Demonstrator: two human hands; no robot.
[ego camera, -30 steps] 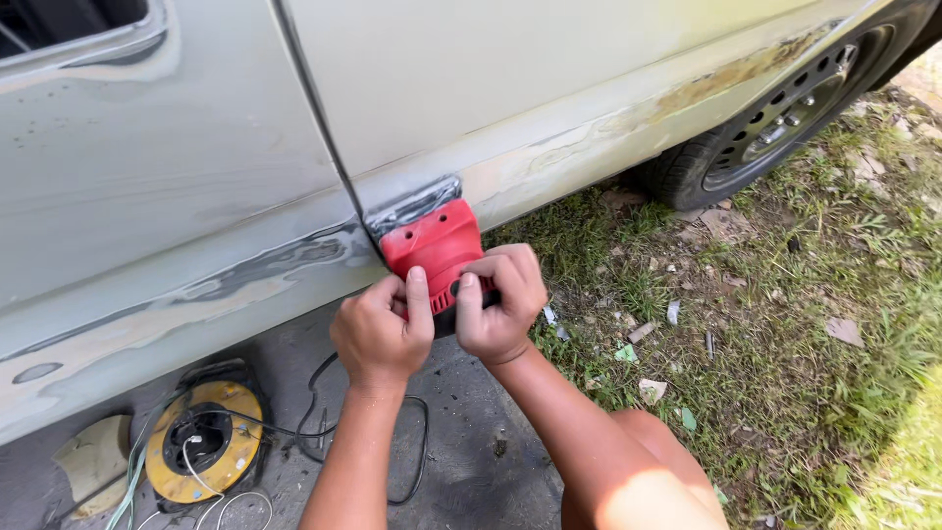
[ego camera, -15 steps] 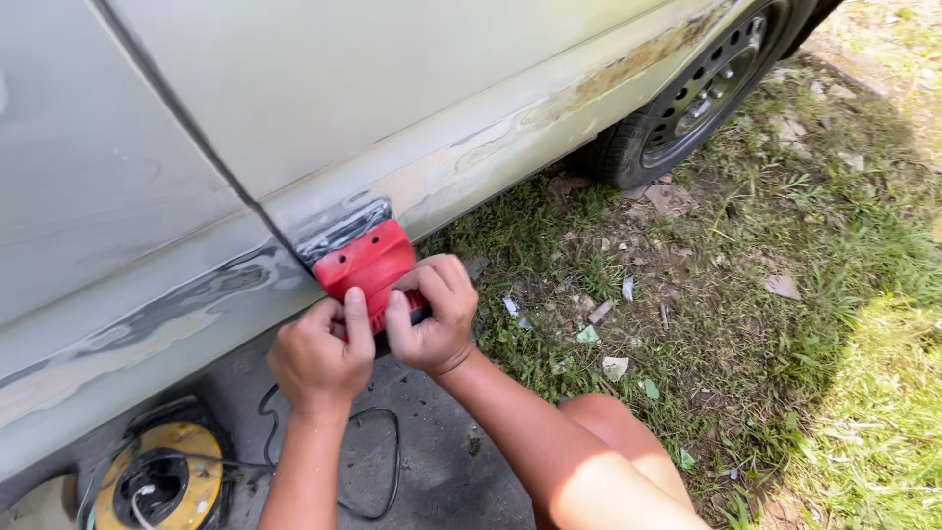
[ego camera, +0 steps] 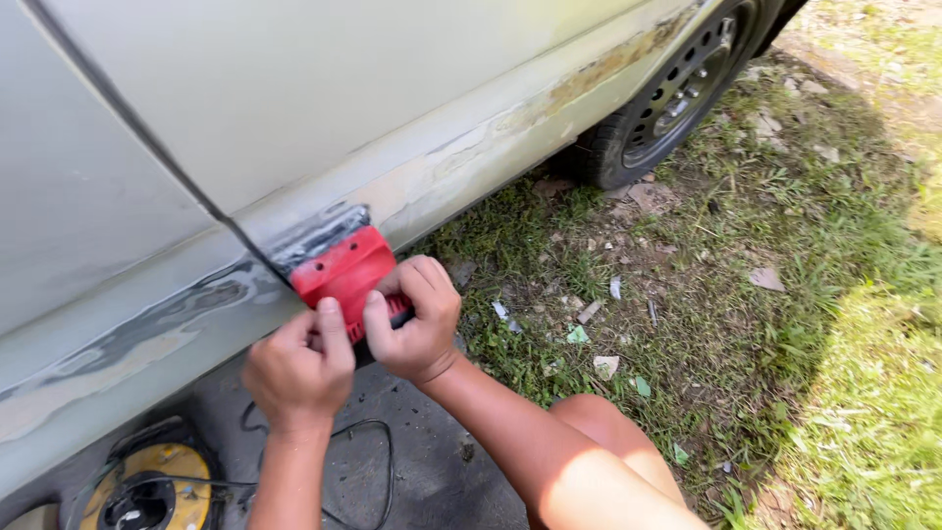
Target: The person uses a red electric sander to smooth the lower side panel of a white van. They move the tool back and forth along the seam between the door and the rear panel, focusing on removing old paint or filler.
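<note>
Red plastic fills the middle of the view: a small red sander (ego camera: 345, 273) is pressed flat against the low edge of a pale car body (ego camera: 294, 108). It sits just to the right of the dark gap between two panels (ego camera: 147, 137), on a patch rubbed down to grey metal (ego camera: 316, 232).

The left hand (ego camera: 297, 368) is curled shut around the back of the sander, with its thumb lying up along the red top. The right hand (ego camera: 417, 319) is closed over the right side, fingers wrapped tight. The two hands touch each other. They cover the back half of the tool, so its lower part is hard to see; something black shows under the fingers, maybe the handle.

Along the sill the paint is worn off in a long strip (ego camera: 549, 103), grey and tan.

A black tyre with a dark wheel (ego camera: 677, 98) stands at the upper right, cut off at the top. Grass (ego camera: 785, 324) with bits of litter lies to the right. A bare knee (ego camera: 599, 442) shows at the bottom.

At the lower left a yellow cord reel (ego camera: 147, 486) is cut off by the edge. A thin black cable (ego camera: 378, 461) loops over the dark ground (ego camera: 432, 471) near it.
</note>
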